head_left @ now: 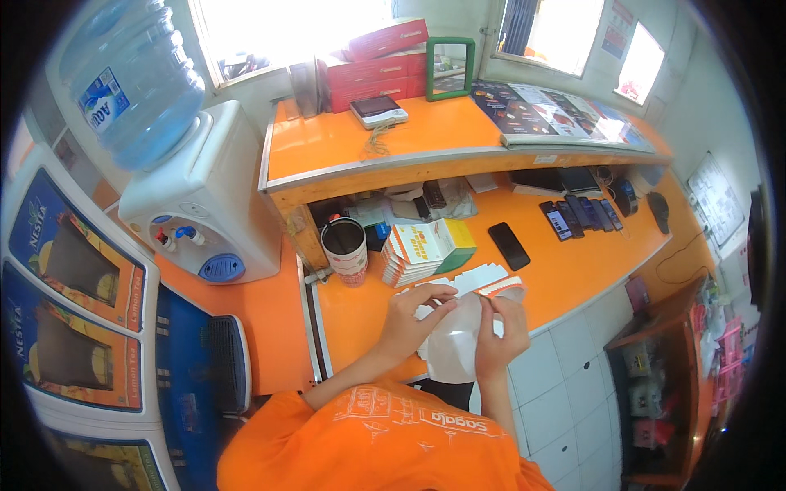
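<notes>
Just above the near edge of the orange counter, I hold a white paper food carton (pixel 454 348) with a scalloped orange-and-white edge. The fingers of my left hand (pixel 417 317) pinch its upper left side. My right hand (pixel 501 334) grips the right side, thumb close to the orange strip. Under and behind it lie more flat white card pieces (pixel 481 278), partly covered by the carton and my hands. A stack of folded food cartons (pixel 416 252), printed in orange, yellow and green, stands just beyond my left hand. A black phone (pixel 509 245) lies past the right hand.
At the counter's (pixel 352 315) left stands a patterned cup-shaped bin (pixel 345 245). Several phones (pixel 580 217) lie in a row at the right. A raised shelf (pixel 327 155) carries red boxes (pixel 372 78) and a green-framed mirror (pixel 449 69). A water dispenser (pixel 205 188) stands left.
</notes>
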{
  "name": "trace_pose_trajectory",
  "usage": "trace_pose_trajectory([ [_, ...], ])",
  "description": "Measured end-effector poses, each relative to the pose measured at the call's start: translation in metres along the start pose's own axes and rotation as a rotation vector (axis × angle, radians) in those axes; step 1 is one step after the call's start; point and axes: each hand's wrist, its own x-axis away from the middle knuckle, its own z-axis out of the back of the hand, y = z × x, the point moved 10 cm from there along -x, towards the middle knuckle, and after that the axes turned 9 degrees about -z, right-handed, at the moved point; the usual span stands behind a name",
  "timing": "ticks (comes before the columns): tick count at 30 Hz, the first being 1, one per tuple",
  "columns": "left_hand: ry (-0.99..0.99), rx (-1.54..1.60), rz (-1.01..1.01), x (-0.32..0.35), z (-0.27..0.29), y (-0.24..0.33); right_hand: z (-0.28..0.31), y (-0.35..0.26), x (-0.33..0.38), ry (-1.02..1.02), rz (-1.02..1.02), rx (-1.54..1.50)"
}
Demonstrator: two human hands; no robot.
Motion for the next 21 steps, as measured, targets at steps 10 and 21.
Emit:
trace_pose_trajectory([
  [10,0.101,0.239,0.146,0.007,0.012,-0.019,-0.034,-0.017,0.026,-0.107,0.096,-0.074],
  [21,0.216,0.188,0.019,0.008,0.027,-0.014,-0.057,-0.022,0.031,-0.149,0.094,-0.111],
])
